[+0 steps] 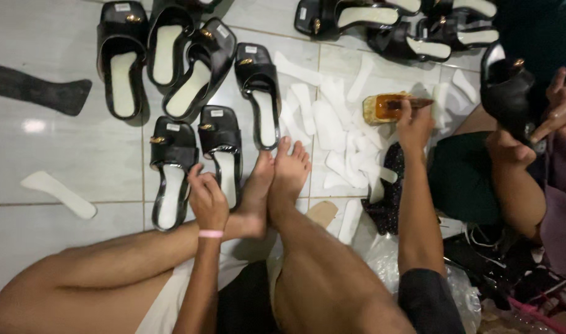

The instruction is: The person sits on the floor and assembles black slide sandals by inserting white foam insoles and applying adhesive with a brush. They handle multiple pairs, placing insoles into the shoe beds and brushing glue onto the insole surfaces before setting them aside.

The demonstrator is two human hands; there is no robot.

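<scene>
The person sits on the tiled floor (60, 148) with bare legs stretched forward. The left hand (207, 199) rests on a black slip-on sandal (222, 151) that lies straight ahead of it, just left of the bare feet (277, 179). The sandal's long axis runs away from the person, strap end far, open heel end near, so the hand meets it at the heel end. The fingers curl together over the pale footbed; whether they pinch anything there cannot be told. A matching sandal (170, 170) lies touching on its left, parallel.

The right hand (413, 124) is reached well forward and to the right, closed around a brush handle (413, 104) that dips into an amber glue pot (382, 108). Between the two hands lies a scatter of white insole pieces (338, 133). The left hand is plainly the nearer to the sandals; the right is nearer the pot.

More black sandals (165, 55) stand in rows beyond. At far right, another person's hand (564, 105) holds a sandal (509, 93).
</scene>
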